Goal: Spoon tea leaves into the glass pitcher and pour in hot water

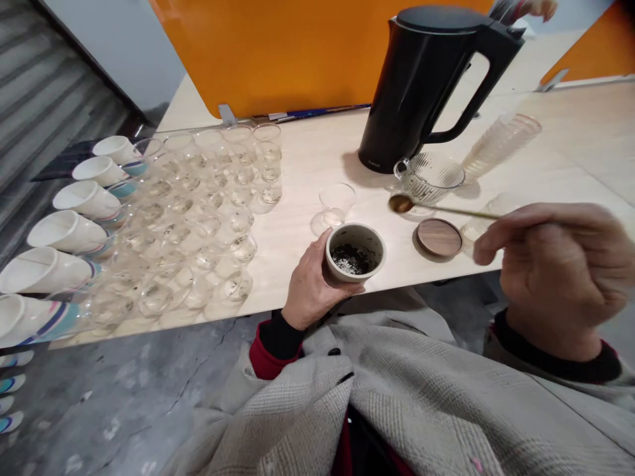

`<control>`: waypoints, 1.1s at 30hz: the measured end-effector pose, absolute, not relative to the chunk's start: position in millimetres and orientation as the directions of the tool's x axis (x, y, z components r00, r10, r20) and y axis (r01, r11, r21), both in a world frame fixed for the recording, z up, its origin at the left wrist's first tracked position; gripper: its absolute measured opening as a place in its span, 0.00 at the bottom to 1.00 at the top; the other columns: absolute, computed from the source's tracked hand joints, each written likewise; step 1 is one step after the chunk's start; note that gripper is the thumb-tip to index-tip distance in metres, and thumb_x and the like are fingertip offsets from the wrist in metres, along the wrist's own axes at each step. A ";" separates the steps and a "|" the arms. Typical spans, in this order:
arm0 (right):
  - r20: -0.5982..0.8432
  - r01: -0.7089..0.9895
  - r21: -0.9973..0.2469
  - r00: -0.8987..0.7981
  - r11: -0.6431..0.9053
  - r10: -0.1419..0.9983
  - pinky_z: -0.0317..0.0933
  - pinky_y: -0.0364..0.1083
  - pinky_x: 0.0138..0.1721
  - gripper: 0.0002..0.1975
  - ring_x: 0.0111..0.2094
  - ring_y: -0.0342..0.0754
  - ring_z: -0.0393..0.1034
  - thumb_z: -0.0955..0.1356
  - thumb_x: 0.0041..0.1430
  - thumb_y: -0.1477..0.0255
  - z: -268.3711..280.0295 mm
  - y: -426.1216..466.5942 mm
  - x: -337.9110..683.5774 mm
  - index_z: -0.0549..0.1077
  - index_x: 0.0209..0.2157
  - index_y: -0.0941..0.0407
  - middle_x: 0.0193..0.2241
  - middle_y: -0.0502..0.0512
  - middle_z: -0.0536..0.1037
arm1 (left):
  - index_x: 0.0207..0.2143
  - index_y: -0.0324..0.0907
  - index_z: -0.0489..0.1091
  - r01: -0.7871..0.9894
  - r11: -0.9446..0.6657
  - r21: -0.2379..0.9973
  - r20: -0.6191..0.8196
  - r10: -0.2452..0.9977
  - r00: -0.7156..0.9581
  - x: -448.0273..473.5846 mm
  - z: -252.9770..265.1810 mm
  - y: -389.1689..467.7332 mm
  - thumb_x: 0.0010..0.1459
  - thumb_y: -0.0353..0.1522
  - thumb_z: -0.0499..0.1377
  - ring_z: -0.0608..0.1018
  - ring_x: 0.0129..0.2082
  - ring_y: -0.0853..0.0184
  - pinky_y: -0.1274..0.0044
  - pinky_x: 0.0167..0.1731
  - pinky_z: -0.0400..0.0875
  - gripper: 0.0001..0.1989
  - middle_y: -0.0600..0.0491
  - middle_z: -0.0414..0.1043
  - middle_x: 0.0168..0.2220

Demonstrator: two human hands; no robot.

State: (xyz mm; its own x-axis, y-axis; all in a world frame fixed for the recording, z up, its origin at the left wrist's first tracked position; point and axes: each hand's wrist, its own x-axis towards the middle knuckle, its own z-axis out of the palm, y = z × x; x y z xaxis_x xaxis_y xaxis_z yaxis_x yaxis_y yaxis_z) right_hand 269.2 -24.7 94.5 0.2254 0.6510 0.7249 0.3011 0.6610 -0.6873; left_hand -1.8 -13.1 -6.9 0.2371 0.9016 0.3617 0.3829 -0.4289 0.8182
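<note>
Black kettle (pixel 421 92) beyond the jar (pixel 358 234) bears unreadable lettering (pixel 374 164)

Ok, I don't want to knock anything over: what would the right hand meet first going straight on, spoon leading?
Probably the lone clear cup, with the spoon ahead of the right hand; depth is unclear, so it might pass above.
</note>
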 end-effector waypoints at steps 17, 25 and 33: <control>0.359 0.380 -0.515 -0.719 0.768 0.596 0.59 0.45 0.36 0.13 0.31 0.45 0.71 0.61 0.80 0.66 103.9 6.9 251.0 0.72 0.40 0.53 0.31 0.50 0.76 | 0.72 0.49 0.59 0.351 -0.417 0.838 0.352 0.906 0.235 -1.3 -3.7 -13.3 0.51 0.54 0.77 0.76 0.64 0.46 0.54 0.64 0.71 0.53 0.41 0.72 0.66; 0.289 0.327 -0.610 -0.756 0.722 0.587 0.55 0.45 0.31 0.19 0.27 0.42 0.65 0.62 0.80 0.60 115.5 15.2 242.1 0.70 0.34 0.54 0.27 0.48 0.71 | 0.72 0.50 0.59 0.375 -0.470 0.799 0.395 0.880 0.263 -1.9 -5.9 -11.7 0.51 0.53 0.77 0.75 0.66 0.46 0.53 0.65 0.71 0.53 0.41 0.70 0.68; 0.254 0.013 -0.963 -0.268 0.267 0.929 0.50 0.45 0.23 0.20 0.20 0.41 0.52 0.68 0.76 0.61 101.7 20.8 231.7 0.71 0.28 0.53 0.20 0.46 0.60 | 0.72 0.50 0.59 0.398 -0.471 0.787 0.399 0.881 0.254 -0.7 -6.4 -12.6 0.52 0.49 0.78 0.75 0.66 0.46 0.53 0.65 0.72 0.51 0.43 0.72 0.68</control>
